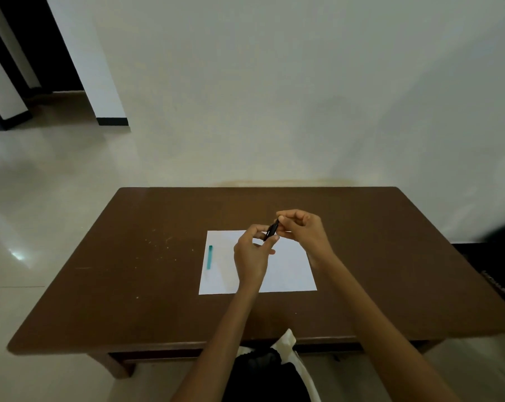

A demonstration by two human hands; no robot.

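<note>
Both my hands meet above a white sheet of paper [286, 274] on a brown wooden table [147, 274]. My left hand [252, 256] and my right hand [302, 230] together pinch a small black object [272, 230], held tilted in the air between the fingertips. What the black object is cannot be made out. A thin teal strip [209, 257] lies flat on the left part of the paper, apart from both hands.
The table's far edge stands close to a pale wall [274, 97]. Small light specks [158, 245] dot the tabletop left of the paper. A dark object [495, 271] sits off the right end. Shiny tiled floor [28, 198] spreads to the left.
</note>
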